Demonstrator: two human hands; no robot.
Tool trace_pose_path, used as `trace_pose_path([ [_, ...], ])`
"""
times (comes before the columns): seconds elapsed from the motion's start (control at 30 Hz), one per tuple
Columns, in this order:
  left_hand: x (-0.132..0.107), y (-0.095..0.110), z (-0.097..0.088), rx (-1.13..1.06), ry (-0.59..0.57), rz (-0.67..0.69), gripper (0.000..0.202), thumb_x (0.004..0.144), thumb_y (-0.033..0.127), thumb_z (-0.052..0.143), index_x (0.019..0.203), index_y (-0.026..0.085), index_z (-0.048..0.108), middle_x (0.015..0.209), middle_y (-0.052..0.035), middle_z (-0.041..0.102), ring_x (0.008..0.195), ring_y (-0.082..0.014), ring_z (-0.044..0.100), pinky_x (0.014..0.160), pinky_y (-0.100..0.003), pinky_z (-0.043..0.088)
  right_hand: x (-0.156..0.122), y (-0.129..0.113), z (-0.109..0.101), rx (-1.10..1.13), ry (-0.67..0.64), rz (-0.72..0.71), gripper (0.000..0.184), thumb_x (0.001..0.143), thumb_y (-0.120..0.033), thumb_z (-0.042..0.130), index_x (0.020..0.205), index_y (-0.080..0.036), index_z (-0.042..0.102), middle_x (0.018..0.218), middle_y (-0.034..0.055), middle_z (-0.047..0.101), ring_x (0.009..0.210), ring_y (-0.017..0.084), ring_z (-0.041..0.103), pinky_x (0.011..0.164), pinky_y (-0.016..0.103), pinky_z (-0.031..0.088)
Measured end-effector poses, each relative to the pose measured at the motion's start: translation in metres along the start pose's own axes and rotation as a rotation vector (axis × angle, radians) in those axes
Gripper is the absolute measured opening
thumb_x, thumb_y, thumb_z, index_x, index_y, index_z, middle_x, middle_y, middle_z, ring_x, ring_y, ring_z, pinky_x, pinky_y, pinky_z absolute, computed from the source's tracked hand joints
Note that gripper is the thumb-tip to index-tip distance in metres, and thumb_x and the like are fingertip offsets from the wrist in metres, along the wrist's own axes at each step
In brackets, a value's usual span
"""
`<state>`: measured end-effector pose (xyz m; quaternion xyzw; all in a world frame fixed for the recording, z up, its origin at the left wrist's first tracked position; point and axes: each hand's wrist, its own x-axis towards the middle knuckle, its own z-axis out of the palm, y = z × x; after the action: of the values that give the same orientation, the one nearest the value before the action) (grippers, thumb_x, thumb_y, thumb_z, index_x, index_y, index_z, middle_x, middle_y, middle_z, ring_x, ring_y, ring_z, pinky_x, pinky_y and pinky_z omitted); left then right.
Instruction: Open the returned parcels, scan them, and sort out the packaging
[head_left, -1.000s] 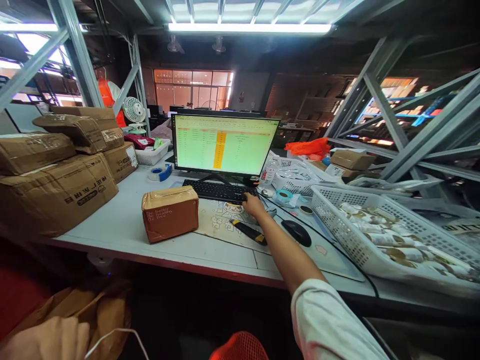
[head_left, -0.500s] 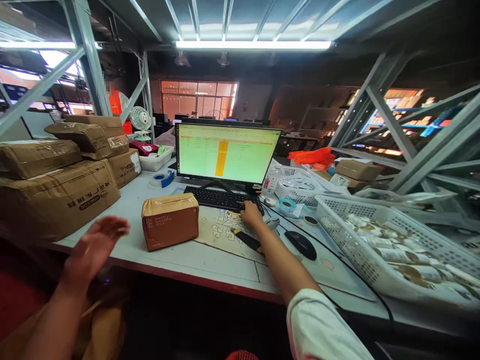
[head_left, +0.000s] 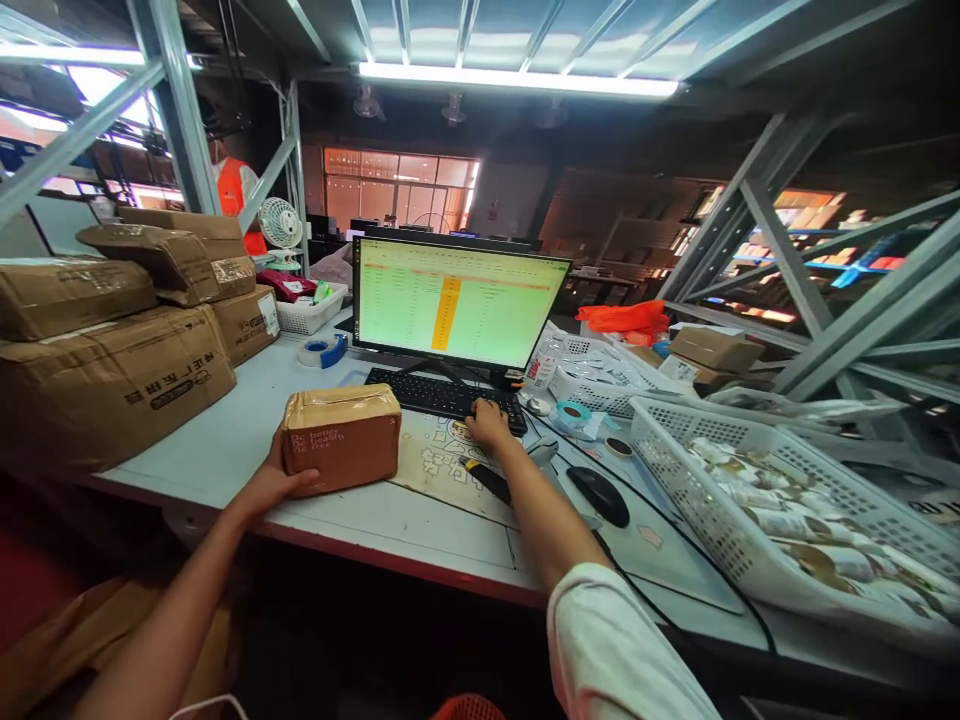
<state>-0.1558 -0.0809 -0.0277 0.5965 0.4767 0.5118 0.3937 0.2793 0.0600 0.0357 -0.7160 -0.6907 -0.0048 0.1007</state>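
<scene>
A small cardboard box [head_left: 343,448] with a red-brown printed front and taped tan top stands near the desk's front edge. My left hand [head_left: 281,482] grips its left side, thumb across the front and the other fingers largely hidden behind. Over the right part of the black keyboard [head_left: 420,393] rests my right hand [head_left: 487,425], fingers apart on the keys and holding nothing. Behind the keyboard a monitor [head_left: 397,300] displays a spreadsheet with an orange column. A yellow-and-black utility knife [head_left: 484,478] lies under my right forearm, left of a black mouse [head_left: 598,495].
Larger cartons [head_left: 142,380] are stacked at the left. A blue tape dispenser [head_left: 322,350] sits behind the box. On the right, a white basket [head_left: 697,500] holds rolled labels, and a cable runs along it. Metal rack posts [head_left: 176,110] frame the desk. A person in an orange vest [head_left: 232,190] stands beyond.
My left hand has moved right from beside the box and taken hold of its left side. My right hand has shifted slightly left on the keyboard.
</scene>
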Motion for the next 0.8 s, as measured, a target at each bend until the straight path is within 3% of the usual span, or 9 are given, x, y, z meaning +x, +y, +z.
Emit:
trace_pose_path([
  [0.07, 0.001, 0.0, -0.001, -0.018, -0.006, 0.011, 0.12, 0.07, 0.048, 0.088, 0.161, 0.025, 0.014, 0.161, -0.0167, 0.038, 0.146, -0.0321, 0.043, 0.124, -0.048, 0.036, -0.009, -0.007, -0.005, 0.001, 0.013, -0.03, 0.029, 0.097, -0.024, 0.044, 0.122, -0.014, 0.054, 0.135, 0.0194, 0.058, 0.134, 0.031, 0.046, 0.106, 0.044, 0.036],
  [0.23, 0.001, -0.002, 0.001, -0.036, 0.001, 0.008, 0.122, 0.069, 0.05, 0.088, 0.162, 0.024, 0.012, 0.159, -0.0179, 0.04, 0.146, -0.033, 0.043, 0.124, -0.05, 0.035, -0.053, -0.01, -0.01, -0.013, -0.079, -0.124, 0.033, 0.097, -0.032, 0.053, 0.125, -0.016, 0.059, 0.121, 0.0155, 0.068, 0.11, 0.029, 0.063, 0.088, 0.035, 0.044],
  [0.4, -0.001, -0.001, -0.001, -0.005, -0.012, -0.01, 0.12, 0.071, 0.049, 0.088, 0.162, 0.026, 0.012, 0.159, -0.0162, 0.041, 0.146, -0.0316, 0.044, 0.124, -0.049, 0.036, -0.08, 0.004, -0.004, -0.057, -0.104, -0.151, 0.041, 0.094, -0.024, 0.055, 0.133, -0.011, 0.056, 0.137, 0.0187, 0.061, 0.127, 0.031, 0.054, 0.101, 0.037, 0.041],
  [0.6, -0.001, 0.002, -0.002, -0.008, 0.01, -0.024, 0.119, 0.07, 0.048, 0.089, 0.161, 0.025, 0.015, 0.159, -0.0171, 0.042, 0.145, -0.0316, 0.046, 0.121, -0.048, 0.04, -0.058, 0.007, 0.001, -0.044, -0.064, -0.075, 0.036, 0.095, -0.021, 0.048, 0.13, -0.012, 0.055, 0.142, 0.0188, 0.055, 0.136, 0.029, 0.044, 0.108, 0.038, 0.038],
  [0.7, 0.0, 0.002, -0.002, 0.02, 0.016, -0.015, 0.119, 0.068, 0.048, 0.09, 0.16, 0.024, 0.018, 0.159, -0.0174, 0.042, 0.145, -0.0317, 0.046, 0.122, -0.047, 0.039, -0.043, 0.003, 0.003, -0.034, -0.055, -0.027, 0.035, 0.096, -0.02, 0.045, 0.129, -0.013, 0.054, 0.147, 0.0186, 0.051, 0.146, 0.032, 0.032, 0.113, 0.045, 0.034],
  [0.8, 0.0, 0.002, -0.002, 0.018, 0.017, -0.015, 0.119, 0.069, 0.05, 0.089, 0.16, 0.024, 0.018, 0.159, -0.0174, 0.042, 0.145, -0.0319, 0.046, 0.122, -0.047, 0.038, -0.033, -0.002, 0.0, -0.02, -0.096, -0.007, 0.033, 0.094, -0.019, 0.047, 0.124, -0.013, 0.058, 0.146, 0.0179, 0.054, 0.147, 0.036, 0.03, 0.115, 0.053, 0.031],
])
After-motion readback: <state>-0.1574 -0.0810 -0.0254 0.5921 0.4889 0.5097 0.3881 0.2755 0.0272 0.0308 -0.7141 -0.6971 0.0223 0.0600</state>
